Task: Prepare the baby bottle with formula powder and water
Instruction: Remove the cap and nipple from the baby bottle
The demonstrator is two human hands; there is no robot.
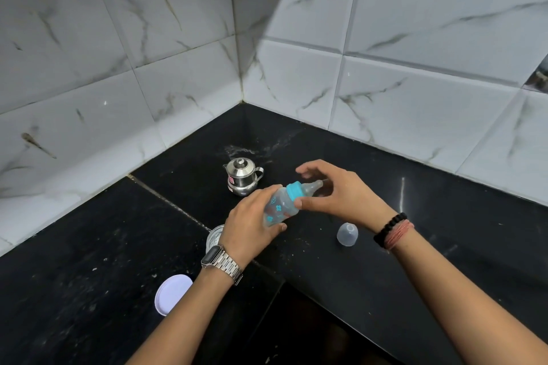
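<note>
A clear baby bottle [280,206] with blue flower prints hangs tilted over the black counter, its nipple pointing up and right. My left hand [252,222] grips its body. The bottle's teal collar ring [295,190] is screwed on below the translucent nipple [312,186]. My right hand [335,192] arches over the nipple; its thumb touches the bottle just below the ring and its fingers are spread above. The bottle's clear dome cap [347,233] lies on the counter to the right. A clear open jar [214,238] is partly hidden behind my left wrist.
A small steel lidded pot [243,176] with a spout stands behind the bottle near the tiled corner. A white round lid [173,293] lies flat at the front left. The black counter [430,216] drops off at a dark edge near me.
</note>
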